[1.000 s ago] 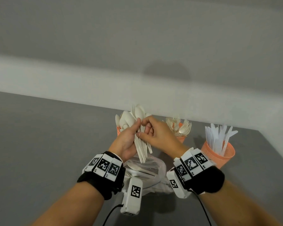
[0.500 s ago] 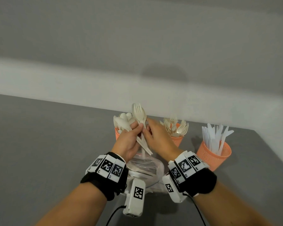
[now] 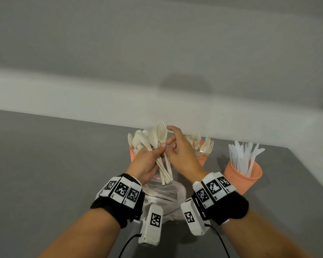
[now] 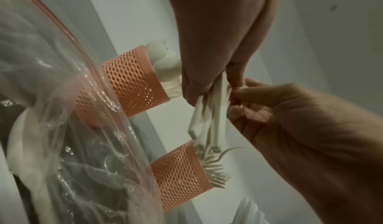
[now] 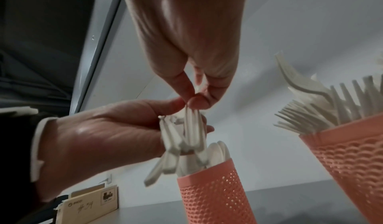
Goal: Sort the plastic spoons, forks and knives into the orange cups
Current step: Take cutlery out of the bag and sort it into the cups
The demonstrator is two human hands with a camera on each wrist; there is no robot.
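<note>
Now L hand [image 3: 147, 162] round cutlery bunch [image 3: 161, 155], R hand [image 3: 183, 155] pinching one.

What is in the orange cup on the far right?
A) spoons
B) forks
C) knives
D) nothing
C: in the head view the rightmost cup holds upright white knives, while spoons and forks fill the other two cups.

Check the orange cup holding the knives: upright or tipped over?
Upright. The knife cup stands on its base on the grey table, right of the hands, with white knives sticking up out of its open top.
</note>
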